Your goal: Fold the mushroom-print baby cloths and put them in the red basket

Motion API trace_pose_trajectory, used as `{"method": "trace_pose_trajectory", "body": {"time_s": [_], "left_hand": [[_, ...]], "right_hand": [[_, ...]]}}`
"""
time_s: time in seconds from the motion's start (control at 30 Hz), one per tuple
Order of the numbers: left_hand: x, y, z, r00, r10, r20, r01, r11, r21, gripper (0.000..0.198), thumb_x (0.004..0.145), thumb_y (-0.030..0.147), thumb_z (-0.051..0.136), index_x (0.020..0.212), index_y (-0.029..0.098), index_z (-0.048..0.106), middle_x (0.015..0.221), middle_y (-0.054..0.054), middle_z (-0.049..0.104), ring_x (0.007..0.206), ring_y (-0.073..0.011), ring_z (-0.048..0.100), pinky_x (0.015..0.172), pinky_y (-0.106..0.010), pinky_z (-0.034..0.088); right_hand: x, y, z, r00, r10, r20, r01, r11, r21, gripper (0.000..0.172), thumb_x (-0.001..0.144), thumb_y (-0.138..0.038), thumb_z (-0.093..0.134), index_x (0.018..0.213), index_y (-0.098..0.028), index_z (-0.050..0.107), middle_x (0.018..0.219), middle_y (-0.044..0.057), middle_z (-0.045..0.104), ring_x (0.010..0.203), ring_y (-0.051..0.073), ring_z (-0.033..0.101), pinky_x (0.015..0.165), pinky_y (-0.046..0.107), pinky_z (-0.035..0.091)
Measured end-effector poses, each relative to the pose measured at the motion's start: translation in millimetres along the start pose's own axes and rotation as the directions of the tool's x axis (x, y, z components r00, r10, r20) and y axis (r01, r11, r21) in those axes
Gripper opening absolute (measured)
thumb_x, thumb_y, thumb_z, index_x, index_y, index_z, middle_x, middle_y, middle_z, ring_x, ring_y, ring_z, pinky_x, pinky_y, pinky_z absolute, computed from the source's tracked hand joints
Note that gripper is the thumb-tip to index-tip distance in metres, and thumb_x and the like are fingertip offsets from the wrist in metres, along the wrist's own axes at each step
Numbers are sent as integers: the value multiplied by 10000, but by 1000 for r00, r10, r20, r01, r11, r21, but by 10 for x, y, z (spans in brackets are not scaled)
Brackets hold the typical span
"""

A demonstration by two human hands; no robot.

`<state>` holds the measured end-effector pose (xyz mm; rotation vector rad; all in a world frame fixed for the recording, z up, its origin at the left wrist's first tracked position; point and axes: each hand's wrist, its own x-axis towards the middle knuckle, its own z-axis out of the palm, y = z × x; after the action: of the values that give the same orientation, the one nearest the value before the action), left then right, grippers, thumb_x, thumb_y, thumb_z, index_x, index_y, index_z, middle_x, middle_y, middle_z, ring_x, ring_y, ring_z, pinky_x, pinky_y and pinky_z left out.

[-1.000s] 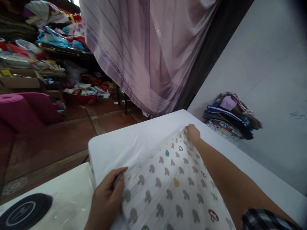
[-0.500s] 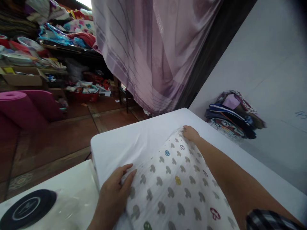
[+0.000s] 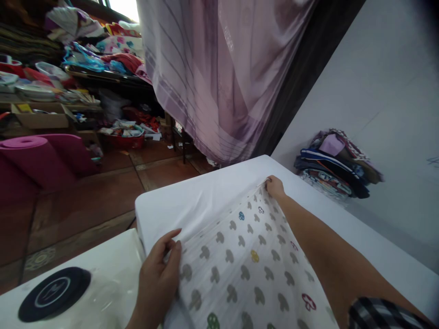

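Observation:
A white cloth (image 3: 240,269) printed with grey mushrooms, plus a few coloured ones, lies over the white-covered bed (image 3: 164,201). Its far edge runs taut between my two hands. My left hand (image 3: 159,269) pinches the near-left corner of the cloth between thumb and forefinger, the other fingers curled under. At the far corner my right hand (image 3: 275,186) is closed on the same edge, the arm stretched along the cloth's right side. The cloth's near end passes out of the bottom of the view.
A white surface with a round black pad (image 3: 55,292) stands at the lower left. Folded clothes (image 3: 332,160) are stacked by the wall on the right. A purple curtain (image 3: 219,82) hangs behind the bed. On the tiled floor lies a rolled pink mat (image 3: 30,160), near cluttered shelves.
The cloth's far edge has become straighter and tighter between my hands. My left hand has shifted slightly left and up, its fingers closer on the corner. My right hand has risen a little.

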<state>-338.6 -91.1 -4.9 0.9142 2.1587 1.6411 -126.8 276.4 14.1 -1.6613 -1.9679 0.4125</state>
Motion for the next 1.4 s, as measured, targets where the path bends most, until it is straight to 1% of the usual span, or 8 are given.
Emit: {"method": "trace_pose_trajectory", "body": {"time_s": [0.2, 0.4, 0.57, 0.83, 1.0, 1.1, 1.23, 1.4], "left_hand": [[15, 11, 8, 997, 43, 59, -45, 998, 34, 341, 780, 422, 491, 997, 184, 603, 718, 29, 514, 441, -65, 378, 440, -192, 365], [62, -20, 17, 992, 75, 102, -80, 996, 46, 302, 765, 395, 497, 949, 187, 617, 706, 30, 521, 500, -86, 437, 491, -207, 380], [89, -66, 17, 981, 106, 161, -114, 993, 38, 231, 750, 345, 499, 866, 184, 618, 663, 25, 527, 610, -123, 503, 570, -221, 399], [225, 84, -16, 921, 133, 367, -222, 951, 213, 319, 674, 223, 451, 944, 189, 617, 796, -8, 602, 669, -146, 555, 608, -246, 436], [547, 403, 186, 865, 53, 499, -320, 824, 467, 312, 805, 279, 408, 976, 188, 653, 926, -56, 683, 821, -188, 614, 746, -284, 444], [710, 577, 451, 773, 51, 633, -416, 794, 444, 313, 821, 272, 412, 951, 174, 678, 1006, -74, 686, 924, -211, 605, 817, -292, 423], [784, 696, 753, 651, 1, 759, -450, 806, 384, 281, 790, 318, 473, 868, 187, 709, 909, -46, 710, 834, -193, 623, 738, -257, 441], [785, 725, 862, 617, -13, 786, -491, 774, 399, 220, 702, 355, 594, 784, 191, 717, 806, -35, 707, 736, -189, 613, 667, -258, 425]], "right_hand": [[-93, 163, 94, 997, 78, -26, -67, 950, 306, 217, 688, -176, 440, 817, -172, 614, 676, 16, 639, 652, 160, 612, 633, 267, 489], [-423, 386, -102, 989, 134, -62, -77, 828, 555, 211, 667, -247, 504, 858, -195, 577, 825, 20, 671, 740, 159, 645, 709, 282, 533], [-755, 550, -292, 984, 167, -58, -93, 769, 632, 188, 609, -249, 558, 788, -199, 587, 933, 27, 674, 790, 167, 636, 733, 292, 529], [-991, 641, -377, 976, 214, -29, -151, 770, 619, 182, 551, -182, 549, 719, -187, 620, 655, -15, 627, 623, 145, 573, 637, 270, 489], [-961, 628, -426, 976, 215, -29, -147, 754, 640, 183, 561, -167, 534, 728, -183, 607, 690, -17, 625, 648, 137, 574, 664, 267, 497], [-924, 594, -432, 977, 213, -19, -145, 725, 673, 156, 585, -167, 533, 730, -186, 586, 728, -9, 633, 671, 140, 592, 675, 275, 519], [-899, 555, -445, 976, 219, -16, -145, 700, 700, 136, 602, -152, 535, 726, -187, 576, 764, 8, 640, 697, 147, 612, 674, 276, 538], [-897, 523, -448, 976, 215, -20, -144, 716, 683, 138, 632, -155, 517, 748, -188, 583, 759, 12, 645, 710, 153, 623, 664, 276, 544]]}}
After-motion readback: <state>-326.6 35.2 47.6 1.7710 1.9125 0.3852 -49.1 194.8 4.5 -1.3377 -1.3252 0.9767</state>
